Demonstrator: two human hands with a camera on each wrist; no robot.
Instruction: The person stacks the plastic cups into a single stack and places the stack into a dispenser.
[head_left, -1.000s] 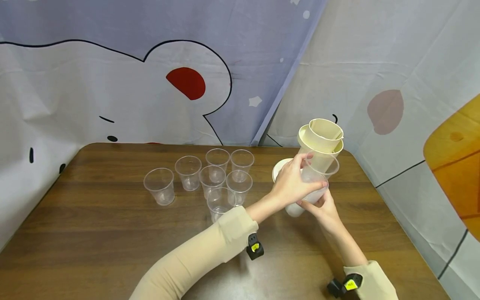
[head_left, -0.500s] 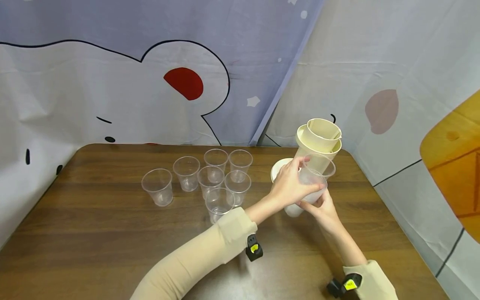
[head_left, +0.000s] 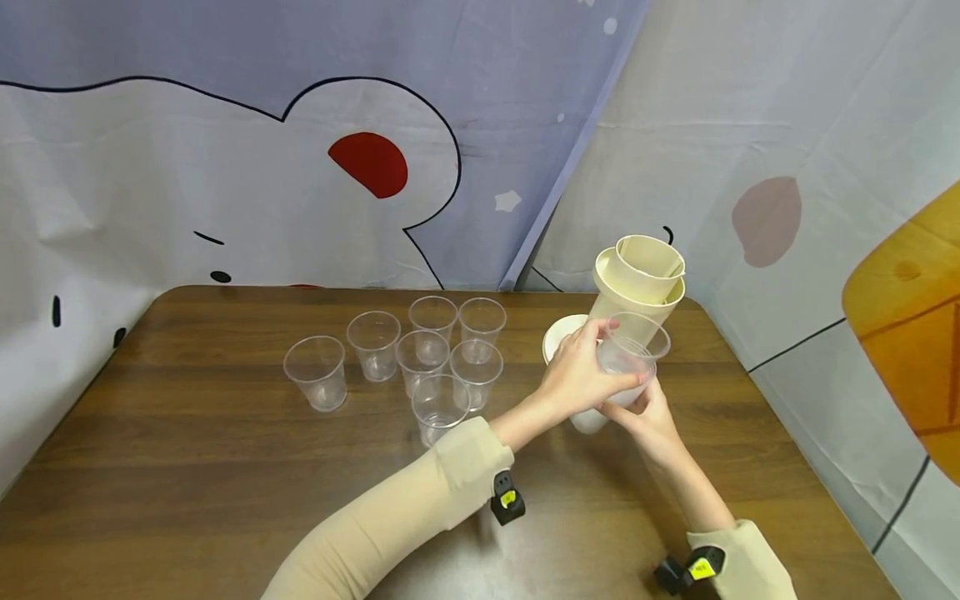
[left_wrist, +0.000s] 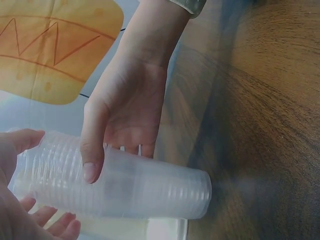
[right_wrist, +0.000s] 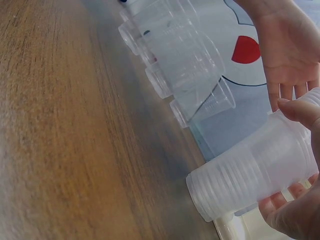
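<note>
A stack of nested clear plastic cups is held tilted above the right side of the table, its open end up. My left hand grips the stack near its rims, thumb on the near side and fingers round the far side. Lower down, my right hand holds the stack's body. In the left wrist view, the cup stack lies across between both hands, its ridged base pointing right. The right wrist view shows the stack's base end near the tabletop.
Several single clear cups stand upright left of my forearm. Behind the stack are cream-coloured containers, one inside another, beside a white round item. The wooden table meets printed cloth at the back and right.
The rim end of the cup stack has shifted slightly left and down between my hands. Both hands stay nearly in place, and the standing cups have not moved.
</note>
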